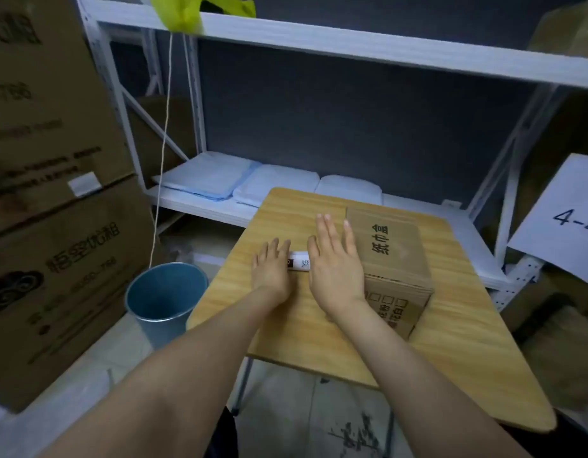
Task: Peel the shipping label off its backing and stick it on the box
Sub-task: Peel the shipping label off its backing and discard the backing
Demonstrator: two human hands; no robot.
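Note:
A brown cardboard box (pixel 393 256) with dark printed characters stands on the right half of a small wooden table (pixel 319 332). A white shipping label (pixel 299 264) with a QR code lies flat on the table left of the box; only a strip of it shows between my hands. My left hand (pixel 271 271) rests over the label's left end, fingers spread. My right hand (pixel 334 264) hovers flat over the label's right part, fingers extended, just left of the box. Neither hand grips anything.
A blue metal bin (pixel 163 299) stands on the floor left of the table. Large stacked cartons (pixel 54 193) fill the left side. A white shelf rack (pixel 319 51) with folded blue-white packs (pixel 239 183) is behind. A paper sign (pixel 563 216) hangs at right.

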